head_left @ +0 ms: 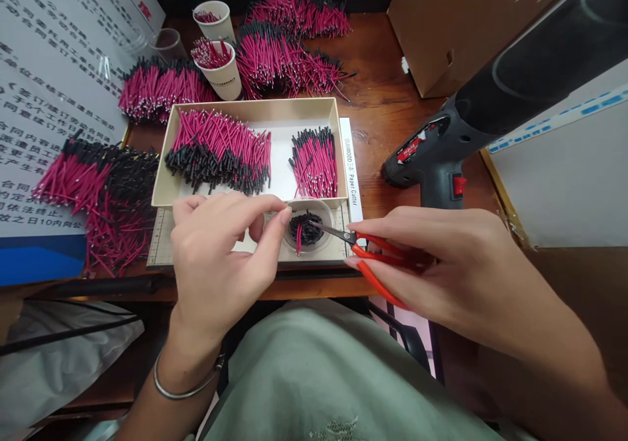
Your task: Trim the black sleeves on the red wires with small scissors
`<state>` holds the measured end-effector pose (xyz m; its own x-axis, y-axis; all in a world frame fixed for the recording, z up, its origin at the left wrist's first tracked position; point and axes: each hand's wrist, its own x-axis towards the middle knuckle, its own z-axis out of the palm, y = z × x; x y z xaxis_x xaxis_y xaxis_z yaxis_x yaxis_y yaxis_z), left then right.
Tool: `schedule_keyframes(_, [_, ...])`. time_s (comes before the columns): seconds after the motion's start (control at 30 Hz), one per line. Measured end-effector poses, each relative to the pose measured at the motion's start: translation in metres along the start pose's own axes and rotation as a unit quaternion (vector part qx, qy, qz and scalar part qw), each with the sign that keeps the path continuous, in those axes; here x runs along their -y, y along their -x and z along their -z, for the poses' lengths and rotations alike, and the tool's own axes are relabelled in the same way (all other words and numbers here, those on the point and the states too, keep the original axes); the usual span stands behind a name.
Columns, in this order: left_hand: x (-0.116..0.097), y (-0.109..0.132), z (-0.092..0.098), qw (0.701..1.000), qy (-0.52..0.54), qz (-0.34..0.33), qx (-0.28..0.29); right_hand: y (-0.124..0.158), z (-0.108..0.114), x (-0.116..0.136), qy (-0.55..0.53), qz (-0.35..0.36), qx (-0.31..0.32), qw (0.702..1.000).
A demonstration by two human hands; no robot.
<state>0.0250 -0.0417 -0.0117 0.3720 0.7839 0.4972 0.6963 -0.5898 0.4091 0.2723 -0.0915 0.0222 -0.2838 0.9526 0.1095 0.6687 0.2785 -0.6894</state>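
Observation:
My right hand grips small red-handled scissors, their narrow dark blades pointing left over a clear round cup. Inside the cup lie many short black pieces and a pink length of wire. At the cup's left rim, my left hand has its thumb and index finger pinched together; whatever is between them is too small to make out. Just beyond the cup stands a cream box. It holds a large bundle of pink wires with black ends and a smaller bundle at right.
A paper cutter board lies under the box. Behind are two paper cups with wires and several wire piles. More wires lie at left. A black heat gun or power tool and a cardboard box stand right.

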Motion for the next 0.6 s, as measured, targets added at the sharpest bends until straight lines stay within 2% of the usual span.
schedule_keyframes(0.03, [-0.001, 0.0, 0.001, 1.0, 0.006, 0.004, -0.004, 0.0, -0.001, 0.0, -0.136, -0.085, 0.04, 0.986])
schedule_keyframes(0.07, [-0.002, 0.0, 0.001, 1.0, 0.014, 0.01, -0.009, 0.0, -0.001, -0.001, -0.274, -0.171, 0.081, 0.943])
schedule_keyframes(0.13, [-0.005, 0.0, 0.001, 0.999, 0.041, 0.024, -0.014, 0.001, -0.005, -0.004, -0.483, -0.3, 0.142, 0.81])
schedule_keyframes(0.17, [-0.007, 0.001, 0.001, 0.998, 0.055, 0.03, -0.015, 0.002, -0.008, -0.006, -0.56, -0.323, 0.155, 0.747])
schedule_keyframes(0.2, [-0.009, 0.001, 0.0, 0.997, 0.07, 0.034, -0.016, 0.003, -0.012, -0.008, -0.589, -0.324, 0.167, 0.721])
schedule_keyframes(0.27, [-0.013, 0.001, -0.001, 0.995, 0.092, 0.038, -0.013, 0.006, -0.019, -0.012, -0.627, -0.319, 0.179, 0.688])
schedule_keyframes(0.4, [-0.016, 0.001, -0.003, 0.995, 0.095, 0.036, -0.001, 0.008, -0.032, -0.018, -0.665, -0.311, 0.188, 0.652])
schedule_keyframes(0.5, [-0.017, 0.001, -0.004, 0.994, 0.102, 0.033, 0.008, 0.005, -0.033, -0.02, -0.678, -0.304, 0.201, 0.638])
schedule_keyframes(0.6, [-0.016, 0.001, -0.005, 0.994, 0.107, 0.023, 0.015, 0.003, -0.028, -0.019, -0.674, -0.299, 0.208, 0.643])
